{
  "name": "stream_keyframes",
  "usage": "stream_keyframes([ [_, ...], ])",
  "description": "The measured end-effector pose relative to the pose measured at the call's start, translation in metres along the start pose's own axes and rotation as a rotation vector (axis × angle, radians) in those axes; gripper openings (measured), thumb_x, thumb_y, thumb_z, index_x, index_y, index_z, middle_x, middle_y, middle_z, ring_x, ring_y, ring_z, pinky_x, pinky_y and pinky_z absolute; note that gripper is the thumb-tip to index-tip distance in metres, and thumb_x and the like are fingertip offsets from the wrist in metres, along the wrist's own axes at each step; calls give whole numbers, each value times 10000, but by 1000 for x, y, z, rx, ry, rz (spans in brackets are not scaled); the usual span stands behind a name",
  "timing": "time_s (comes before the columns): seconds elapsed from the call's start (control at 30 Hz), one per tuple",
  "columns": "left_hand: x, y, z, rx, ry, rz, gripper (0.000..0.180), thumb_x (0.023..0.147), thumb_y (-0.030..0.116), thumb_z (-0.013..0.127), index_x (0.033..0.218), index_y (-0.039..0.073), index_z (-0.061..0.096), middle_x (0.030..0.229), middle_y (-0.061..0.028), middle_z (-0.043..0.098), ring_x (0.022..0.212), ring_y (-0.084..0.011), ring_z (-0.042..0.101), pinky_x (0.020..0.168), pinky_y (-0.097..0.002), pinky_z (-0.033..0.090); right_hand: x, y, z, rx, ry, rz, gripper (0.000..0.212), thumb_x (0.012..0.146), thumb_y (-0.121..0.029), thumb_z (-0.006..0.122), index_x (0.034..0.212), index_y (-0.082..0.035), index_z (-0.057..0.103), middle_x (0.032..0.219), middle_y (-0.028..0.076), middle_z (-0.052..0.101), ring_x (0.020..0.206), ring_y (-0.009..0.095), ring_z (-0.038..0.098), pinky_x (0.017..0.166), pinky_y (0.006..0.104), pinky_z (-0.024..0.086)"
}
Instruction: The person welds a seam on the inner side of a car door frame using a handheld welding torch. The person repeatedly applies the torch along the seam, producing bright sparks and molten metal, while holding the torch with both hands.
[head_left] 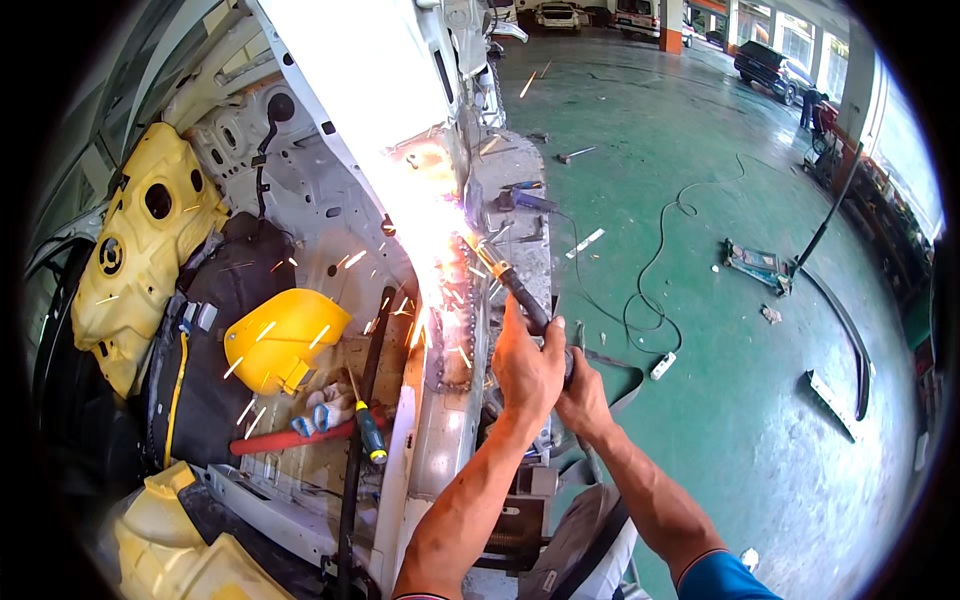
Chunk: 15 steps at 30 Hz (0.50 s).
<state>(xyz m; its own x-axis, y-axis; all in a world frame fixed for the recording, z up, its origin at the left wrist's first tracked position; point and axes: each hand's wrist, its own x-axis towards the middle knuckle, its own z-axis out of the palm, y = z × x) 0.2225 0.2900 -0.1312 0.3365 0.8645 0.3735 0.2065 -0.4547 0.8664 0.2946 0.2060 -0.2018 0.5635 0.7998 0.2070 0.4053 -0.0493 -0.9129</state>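
Both my hands are wrapped round a black welding torch (527, 301). My left hand (528, 368) grips it nearer the nozzle; my right hand (583, 398) closes on it just behind, farther from the weld. The torch tip points up and left at the metal sill and pillar of a stripped car body (447, 440). A bright arc glares there, hiding the exact contact point, and sparks fly left and down. A seam with a row of dark spots runs down the metal panel below the glare.
Inside the car body lie a yellow welding mask (285, 340), a screwdriver (370, 432), gloves (325, 408), a red tube (290, 437) and yellow foam (140, 260). An angle grinder (525, 201) rests right of the sill. A cable (640, 300) and floor jack (760, 266) are on the green floor.
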Motion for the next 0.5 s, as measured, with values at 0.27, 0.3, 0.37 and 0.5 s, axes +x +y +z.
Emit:
stream_keyframes([
  [0.27,-6,-2,3,40,-45,-27,652,953,246,767,1465,-44,487,920,-141,750,836,-371,740,755,-479,551,-4,14,0,31,21,-35,557,884,-172,779,1331,48,529,927,314,710,889,479,731,751,498,556],
  [0.3,-10,2,4,64,-46,-43,651,953,258,770,1457,-43,489,924,-139,753,840,-371,740,754,-477,553,-5,17,0,78,16,-52,556,885,-169,777,1331,50,528,922,307,709,878,465,736,748,488,557],
  [0.37,-18,5,7,69,-61,-52,661,950,278,777,1449,-48,491,931,-140,756,849,-373,741,752,-477,555,-14,23,-5,124,13,46,512,891,-156,771,1308,40,548,904,273,696,792,385,704,738,457,552],
  [0.5,-45,4,14,34,-102,1,783,944,303,791,1510,-102,433,973,-151,755,892,-378,741,787,-464,568,-34,47,-25,145,59,40,459,882,-148,798,1247,19,577,895,223,687,762,291,650,734,419,546],
])
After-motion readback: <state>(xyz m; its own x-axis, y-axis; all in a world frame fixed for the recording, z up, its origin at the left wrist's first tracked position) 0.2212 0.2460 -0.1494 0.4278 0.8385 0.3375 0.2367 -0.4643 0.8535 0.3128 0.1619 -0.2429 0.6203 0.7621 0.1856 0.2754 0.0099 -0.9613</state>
